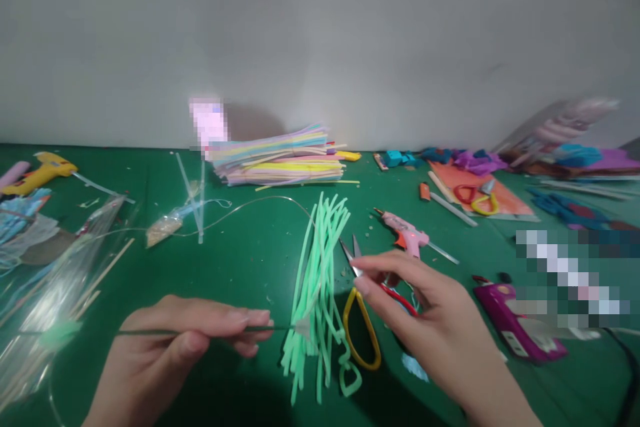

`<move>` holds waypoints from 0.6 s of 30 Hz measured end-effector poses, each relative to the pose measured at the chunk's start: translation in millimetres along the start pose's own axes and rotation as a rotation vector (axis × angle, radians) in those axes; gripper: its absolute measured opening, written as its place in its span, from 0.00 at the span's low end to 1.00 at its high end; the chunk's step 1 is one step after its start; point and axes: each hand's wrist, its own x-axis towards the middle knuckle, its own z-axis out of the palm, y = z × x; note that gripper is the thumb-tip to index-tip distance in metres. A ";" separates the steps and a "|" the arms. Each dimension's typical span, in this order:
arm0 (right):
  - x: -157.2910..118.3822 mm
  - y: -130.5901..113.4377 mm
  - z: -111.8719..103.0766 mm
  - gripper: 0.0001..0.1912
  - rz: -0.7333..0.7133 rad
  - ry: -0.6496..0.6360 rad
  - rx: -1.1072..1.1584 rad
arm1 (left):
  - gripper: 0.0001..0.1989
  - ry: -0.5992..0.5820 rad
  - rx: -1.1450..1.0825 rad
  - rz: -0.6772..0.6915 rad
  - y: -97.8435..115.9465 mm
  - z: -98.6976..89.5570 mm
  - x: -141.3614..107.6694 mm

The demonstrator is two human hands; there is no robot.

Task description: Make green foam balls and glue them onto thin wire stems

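My left hand pinches a thin dark green stem, held level. The stem has a small whitish tip at its right end. At its left end is a blurred pale green piece. My right hand hovers over scissors with yellow and red handles, thumb and forefinger slightly apart; contact is unclear. The scissors lie with their blades spread. A loose bunch of mint green pipe cleaners lies between my hands, one curled into a loop near the front.
Behind lies a bundle of pastel pipe cleaners. A pink glue gun and purple tool are right. Left are a yellow glue gun, clear plastic wrap and a packet. More scissors rest on orange sheets.
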 end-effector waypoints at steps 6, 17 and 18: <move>0.8 -27.5 21.2 0.09 0.234 -0.388 0.574 | 0.08 -0.044 0.125 0.030 4.0 -0.7 1.2; 12.4 -26.9 29.3 0.06 0.289 -0.426 0.651 | 0.09 -0.155 0.224 0.021 -10.4 -10.3 4.0; 12.5 -26.7 29.3 0.06 0.285 -0.423 0.636 | 0.09 -0.179 0.233 0.035 -11.8 -11.7 5.0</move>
